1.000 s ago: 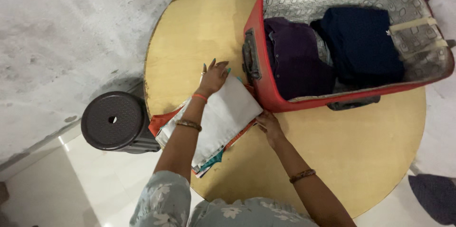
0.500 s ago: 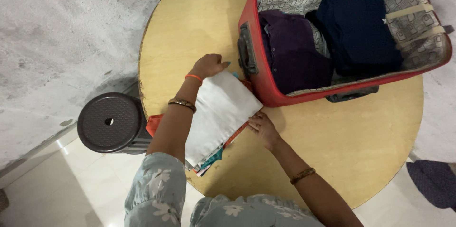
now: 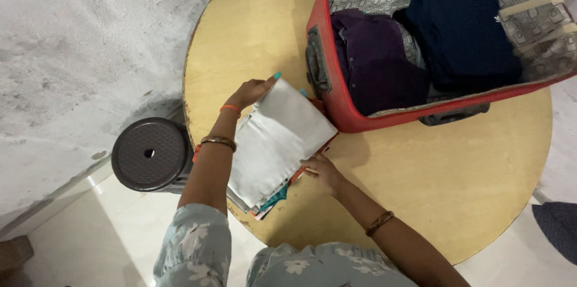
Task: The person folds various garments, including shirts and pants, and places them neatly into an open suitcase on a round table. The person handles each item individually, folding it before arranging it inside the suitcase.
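A folded white cloth [image 3: 279, 140] lies on top of a stack of folded clothes [image 3: 273, 200] on the round wooden table [image 3: 421, 173]. My left hand [image 3: 251, 91] grips the far left edge of the white cloth. My right hand [image 3: 320, 170] holds the near right edge of it, fingers tucked under the top layers. Just beyond the stack an open red suitcase [image 3: 327, 85] holds a folded purple garment [image 3: 375, 64] and a folded navy garment [image 3: 463, 34].
A dark round plastic stool [image 3: 150, 155] stands on the white tiled floor left of the table. A grey concrete wall fills the upper left. A dark mat [image 3: 559, 230] shows at the lower right corner. The table's near right part is bare wood.
My left hand moved from resting on the cloth's far end to gripping its left edge. My right hand slid toward me along the right edge. The white cloth is slightly lifted.
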